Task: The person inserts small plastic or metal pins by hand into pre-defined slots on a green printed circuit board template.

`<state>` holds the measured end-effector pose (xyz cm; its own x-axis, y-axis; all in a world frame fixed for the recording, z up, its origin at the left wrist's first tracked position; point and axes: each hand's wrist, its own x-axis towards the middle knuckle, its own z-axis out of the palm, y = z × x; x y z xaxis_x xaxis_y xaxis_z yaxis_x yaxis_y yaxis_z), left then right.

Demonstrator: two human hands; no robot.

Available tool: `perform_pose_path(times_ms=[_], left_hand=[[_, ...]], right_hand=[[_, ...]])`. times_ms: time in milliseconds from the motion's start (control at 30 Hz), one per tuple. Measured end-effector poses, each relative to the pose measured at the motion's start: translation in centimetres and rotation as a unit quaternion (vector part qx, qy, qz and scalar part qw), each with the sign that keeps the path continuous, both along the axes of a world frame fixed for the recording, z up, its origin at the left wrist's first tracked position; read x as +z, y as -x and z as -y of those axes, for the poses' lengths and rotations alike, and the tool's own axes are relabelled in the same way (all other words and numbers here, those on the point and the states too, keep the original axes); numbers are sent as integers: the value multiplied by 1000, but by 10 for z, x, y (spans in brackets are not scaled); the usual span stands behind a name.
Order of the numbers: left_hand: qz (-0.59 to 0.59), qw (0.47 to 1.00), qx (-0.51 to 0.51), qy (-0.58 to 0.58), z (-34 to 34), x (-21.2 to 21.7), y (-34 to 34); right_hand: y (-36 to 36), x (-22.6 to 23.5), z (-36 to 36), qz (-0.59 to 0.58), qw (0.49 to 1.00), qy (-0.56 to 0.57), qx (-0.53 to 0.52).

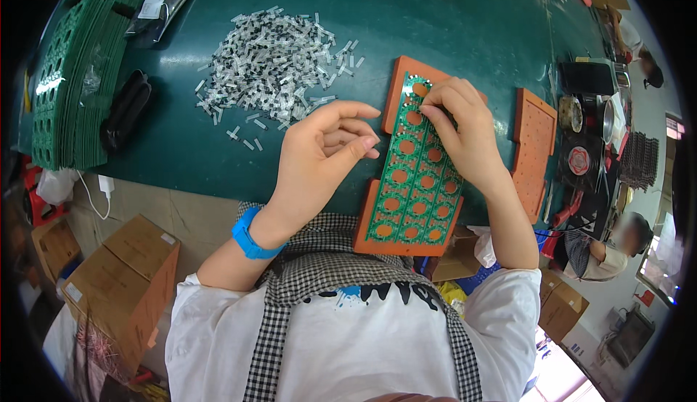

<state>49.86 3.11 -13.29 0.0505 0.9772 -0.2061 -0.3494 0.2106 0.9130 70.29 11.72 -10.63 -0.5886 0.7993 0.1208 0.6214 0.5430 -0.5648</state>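
A green circuit board panel (412,184) with rows of round openings lies in an orange-brown tray (367,217) at the table's near edge. Over the panel's far right part is my right hand (465,126), its thumb and forefinger pinched close to the board; whatever sits between the fingertips is too small to make out. My left hand (319,156) hovers just left of the panel, thumb and forefinger apart, with nothing visible in it. A heap of small clear-and-black parts (272,64) is spread on the table beyond my left hand. Small pale pieces show at the panel's far end.
Stacked green panels (69,104) stand at the far left, beside a black case (127,108) and a silvery bag (163,2). A second orange-brown tray (534,155) lies to the right, near a solder-like spool (579,161). Cardboard boxes (123,278) sit below left. A co-worker (610,249) is at the right.
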Motion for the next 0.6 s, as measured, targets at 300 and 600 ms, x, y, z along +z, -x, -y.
perform_pose_path(times_ms=[300, 600], left_hand=[[-15, 1000, -1, -16, 0, -5, 1], [45, 999, -4, 9, -2, 2, -1]], right_hand=[[2, -6, 1, 14, 999, -39, -2], [-3, -14, 14, 41, 976, -211, 43]])
